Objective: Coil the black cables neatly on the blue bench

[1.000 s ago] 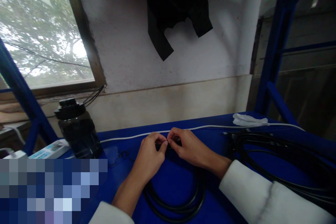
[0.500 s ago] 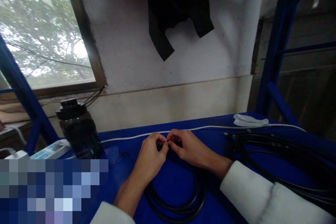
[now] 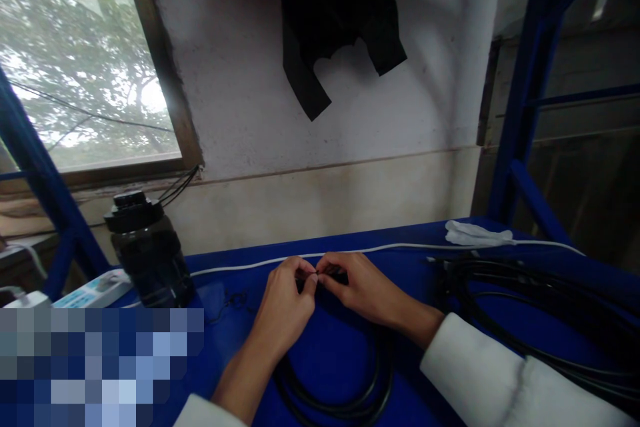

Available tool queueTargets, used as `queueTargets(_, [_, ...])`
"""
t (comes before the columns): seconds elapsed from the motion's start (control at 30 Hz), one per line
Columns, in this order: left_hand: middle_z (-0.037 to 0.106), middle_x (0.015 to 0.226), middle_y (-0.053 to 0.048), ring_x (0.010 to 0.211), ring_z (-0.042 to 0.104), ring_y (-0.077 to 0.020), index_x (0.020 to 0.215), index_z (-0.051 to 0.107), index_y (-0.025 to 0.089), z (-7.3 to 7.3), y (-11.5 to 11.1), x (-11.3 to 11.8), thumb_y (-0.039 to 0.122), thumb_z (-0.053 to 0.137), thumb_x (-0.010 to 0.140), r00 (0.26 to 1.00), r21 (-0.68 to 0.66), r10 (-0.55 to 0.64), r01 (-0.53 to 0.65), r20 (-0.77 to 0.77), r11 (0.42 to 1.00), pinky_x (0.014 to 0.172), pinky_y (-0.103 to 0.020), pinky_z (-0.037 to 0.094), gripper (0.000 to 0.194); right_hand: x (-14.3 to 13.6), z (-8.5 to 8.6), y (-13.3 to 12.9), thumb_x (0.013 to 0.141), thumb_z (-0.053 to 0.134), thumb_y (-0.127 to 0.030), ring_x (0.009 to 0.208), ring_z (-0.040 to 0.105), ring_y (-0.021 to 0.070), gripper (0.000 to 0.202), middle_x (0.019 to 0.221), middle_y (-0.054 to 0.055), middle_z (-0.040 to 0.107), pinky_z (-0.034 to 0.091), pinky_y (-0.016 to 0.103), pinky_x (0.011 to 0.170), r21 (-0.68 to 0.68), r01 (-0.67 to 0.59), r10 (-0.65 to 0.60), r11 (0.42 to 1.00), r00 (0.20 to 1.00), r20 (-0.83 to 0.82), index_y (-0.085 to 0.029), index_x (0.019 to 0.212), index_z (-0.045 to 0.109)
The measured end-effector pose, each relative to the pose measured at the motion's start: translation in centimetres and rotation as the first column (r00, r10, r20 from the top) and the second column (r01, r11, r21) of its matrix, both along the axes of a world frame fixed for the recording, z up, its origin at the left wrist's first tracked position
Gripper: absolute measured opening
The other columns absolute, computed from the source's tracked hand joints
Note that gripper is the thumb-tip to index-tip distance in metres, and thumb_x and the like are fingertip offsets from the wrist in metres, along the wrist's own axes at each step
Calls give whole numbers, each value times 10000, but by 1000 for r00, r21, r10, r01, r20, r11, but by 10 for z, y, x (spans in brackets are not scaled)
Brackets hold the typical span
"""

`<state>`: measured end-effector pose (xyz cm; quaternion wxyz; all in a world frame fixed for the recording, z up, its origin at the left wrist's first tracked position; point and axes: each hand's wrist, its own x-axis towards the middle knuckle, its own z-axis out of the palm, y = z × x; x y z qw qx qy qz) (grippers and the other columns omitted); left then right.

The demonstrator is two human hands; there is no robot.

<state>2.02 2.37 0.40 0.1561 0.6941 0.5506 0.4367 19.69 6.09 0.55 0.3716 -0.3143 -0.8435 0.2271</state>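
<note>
Glossy black round-coiled cable [image 3: 345, 405]: lies in from the far edge of the flat blue tabletop [image 3: 327, 363], probably light, springy, smooth, best gathered by several turns at once, with bare left hand [image 3: 287, 303] and bare right hand [image 3: 359, 285] pinching a thin dark strand [image 3: 317, 272].

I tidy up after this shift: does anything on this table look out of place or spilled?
No spill shows. One oddity: a crumpled white bundle along the white cord, towards the table's back right; it may be scrap. The pixelated lower-left corner I can't judge.
</note>
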Motion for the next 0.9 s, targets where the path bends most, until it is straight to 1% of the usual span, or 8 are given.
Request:
queueTargets(0.13, [762,907,-42,884,710,-213,873,706,198,0,1,0,111,643,878,1000,-7,16,-16,2,1000,870,-351,510,107,0,0,2,941,653,-106,854,736,191,154,939,26,797,511,273,774,-36,-29,28,999,999,-28,-199,965,774])
queueTargets(0.4, [762,910,-40,904,705,-216,869,703,204,3,-1,-1,106,647,872,1000,-27,22,-22,11,999,880,-353,496,113,1,-2,3,948,670,-125,848,736,186,120,922,16,790,511,269,775,-33,-32,31,999,999,-38,-199,951,764])
queueTargets(0.53, [755,901,-36,902,702,-218,867,689,206,5,-2,-1,108,639,880,1000,-30,19,-18,24,999,864,-349,489,111,1,0,3,951,674,-135,834,727,186,109,905,12,782,509,270,781,-16,-30,30,999,999,-37,-201,932,758])
queueTargets(0.7, [752,892,-33,888,705,-215,868,673,209,6,-2,-1,101,621,889,999,-26,6,-4,54,1000,837,-338,485,121,2,0,4,967,670,-149,877,720,180,109,945,6,776,502,260,806,4,-49,49,999,997,-60,-215,948,755])
queueTargets(0.9, [764,908,-42,905,721,-219,896,684,209,4,1,-2,109,605,898,996,-1,-5,5,90,1000,857,-341,499,128,3,0,3,984,660,-150,901,713,172,99,958,5,762,497,255,829,25,-75,76,997,994,-76,-213,974,736])
